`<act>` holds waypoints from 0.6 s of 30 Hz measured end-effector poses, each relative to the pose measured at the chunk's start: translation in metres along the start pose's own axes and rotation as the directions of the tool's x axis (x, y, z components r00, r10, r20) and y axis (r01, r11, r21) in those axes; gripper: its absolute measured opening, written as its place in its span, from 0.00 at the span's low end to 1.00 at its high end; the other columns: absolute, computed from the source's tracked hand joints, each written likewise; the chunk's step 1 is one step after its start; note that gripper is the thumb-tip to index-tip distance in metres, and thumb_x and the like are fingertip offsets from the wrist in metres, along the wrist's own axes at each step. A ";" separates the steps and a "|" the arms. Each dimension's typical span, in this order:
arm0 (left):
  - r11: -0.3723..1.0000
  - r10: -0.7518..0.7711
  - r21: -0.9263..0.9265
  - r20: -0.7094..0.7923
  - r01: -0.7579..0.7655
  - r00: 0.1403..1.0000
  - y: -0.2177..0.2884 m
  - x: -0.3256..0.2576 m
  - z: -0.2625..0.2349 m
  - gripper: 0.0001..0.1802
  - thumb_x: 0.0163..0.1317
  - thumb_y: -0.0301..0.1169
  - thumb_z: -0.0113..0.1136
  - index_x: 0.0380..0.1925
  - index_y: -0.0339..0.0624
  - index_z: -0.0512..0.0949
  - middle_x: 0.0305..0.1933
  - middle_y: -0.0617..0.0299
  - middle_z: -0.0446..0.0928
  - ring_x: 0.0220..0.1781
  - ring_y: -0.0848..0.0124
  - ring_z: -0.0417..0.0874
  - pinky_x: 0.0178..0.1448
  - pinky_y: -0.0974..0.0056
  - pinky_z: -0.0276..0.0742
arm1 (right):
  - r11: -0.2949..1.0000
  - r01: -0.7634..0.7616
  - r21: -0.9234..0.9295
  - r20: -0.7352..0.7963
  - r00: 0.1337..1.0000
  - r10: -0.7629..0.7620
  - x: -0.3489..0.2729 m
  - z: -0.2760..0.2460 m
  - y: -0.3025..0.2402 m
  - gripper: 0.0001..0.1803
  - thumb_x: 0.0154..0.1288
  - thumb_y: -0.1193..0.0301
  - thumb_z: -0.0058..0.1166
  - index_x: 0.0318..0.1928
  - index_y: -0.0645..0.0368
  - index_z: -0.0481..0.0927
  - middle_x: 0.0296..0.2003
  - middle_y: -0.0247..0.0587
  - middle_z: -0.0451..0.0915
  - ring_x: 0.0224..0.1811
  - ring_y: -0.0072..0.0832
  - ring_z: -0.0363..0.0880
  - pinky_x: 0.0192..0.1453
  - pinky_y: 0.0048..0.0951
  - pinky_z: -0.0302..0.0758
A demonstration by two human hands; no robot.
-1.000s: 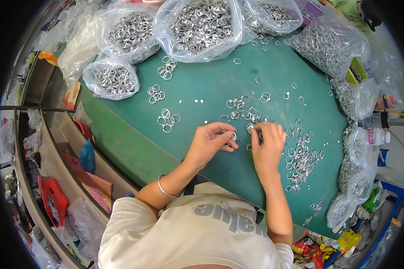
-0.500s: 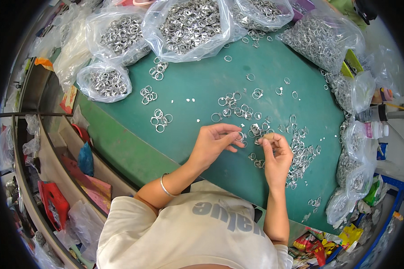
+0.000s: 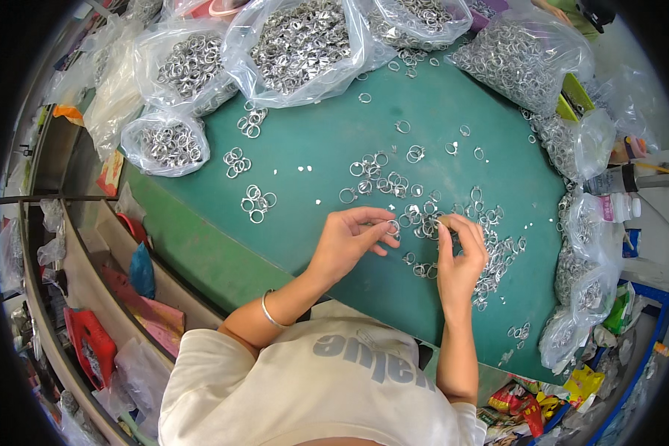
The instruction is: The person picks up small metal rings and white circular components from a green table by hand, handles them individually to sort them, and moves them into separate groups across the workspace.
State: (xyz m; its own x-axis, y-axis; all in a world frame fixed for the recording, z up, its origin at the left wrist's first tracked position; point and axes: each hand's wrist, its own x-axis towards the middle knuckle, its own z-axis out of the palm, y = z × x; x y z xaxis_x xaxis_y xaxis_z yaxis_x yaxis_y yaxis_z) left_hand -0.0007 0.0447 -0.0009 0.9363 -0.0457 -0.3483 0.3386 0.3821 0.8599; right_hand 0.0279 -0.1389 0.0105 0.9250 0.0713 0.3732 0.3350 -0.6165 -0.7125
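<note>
My left hand [image 3: 353, 238] holds a silver ring [image 3: 393, 227] between thumb and fingertips, just above the table. A short gap to its right, my right hand [image 3: 462, 256] is closed in a pinch, thumb against forefinger. What sits in that pinch is too small to make out. Beneath and beyond both hands lie loose silver rings [image 3: 383, 184], some overlapping. A denser heap of rings [image 3: 490, 271] spreads beside my right hand, partly hidden by it. Three small clusters of rings [image 3: 257, 202] lie apart on the left.
Clear plastic bags full of rings [image 3: 301, 52] line the far edge of the green table [image 3: 305, 141]. More bags of rings [image 3: 583, 286] run down the right edge. White bits [image 3: 305, 169] dot the surface. Shelves with a red container [image 3: 89, 346] stand at the left.
The view has shifted slightly, so the table's contents sit a little further left. My right hand's fingers have lifted and straightened somewhat. My left hand keeps hold of the ring.
</note>
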 end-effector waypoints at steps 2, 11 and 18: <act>1.000 -0.008 -0.004 0.008 0.008 1.000 0.000 0.001 0.005 0.12 0.64 0.24 0.58 0.47 0.30 0.78 0.39 0.53 0.82 0.38 0.66 0.86 0.37 0.70 0.82 | 0.937 -0.230 0.261 0.112 0.972 0.208 0.000 -0.006 -0.010 0.03 0.62 0.79 0.56 0.36 0.63 0.80 0.37 0.41 0.82 0.37 0.27 0.77 0.40 0.26 0.72; 0.985 0.112 0.133 -0.003 -0.111 0.994 -0.007 0.003 0.042 0.10 0.63 0.20 0.57 0.45 0.28 0.77 0.38 0.55 0.81 0.38 0.68 0.86 0.38 0.70 0.83 | 0.550 -0.508 0.663 0.304 0.854 0.421 -0.022 -0.017 -0.005 0.05 0.68 0.77 0.52 0.42 0.65 0.78 0.38 0.37 0.80 0.34 0.17 0.77 0.32 0.18 0.72; 0.873 0.313 0.333 0.177 -0.356 0.933 -0.019 0.006 0.079 0.10 0.62 0.16 0.55 0.43 0.30 0.78 0.48 0.56 0.73 0.37 0.70 0.84 0.37 0.72 0.84 | 0.572 -0.451 0.686 0.225 0.878 0.423 -0.034 -0.024 0.008 0.06 0.66 0.79 0.54 0.42 0.64 0.72 0.34 0.37 0.79 0.30 0.15 0.77 0.30 0.16 0.74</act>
State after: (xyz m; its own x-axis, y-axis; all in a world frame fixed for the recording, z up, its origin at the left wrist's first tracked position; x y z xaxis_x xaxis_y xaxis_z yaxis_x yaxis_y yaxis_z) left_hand 0.0055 -0.0355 0.0103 0.9962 -0.0863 0.0103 -0.0067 0.0421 0.9991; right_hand -0.0051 -0.1653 0.0069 0.9940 -0.0218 -0.1071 -0.1026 0.1531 -0.9829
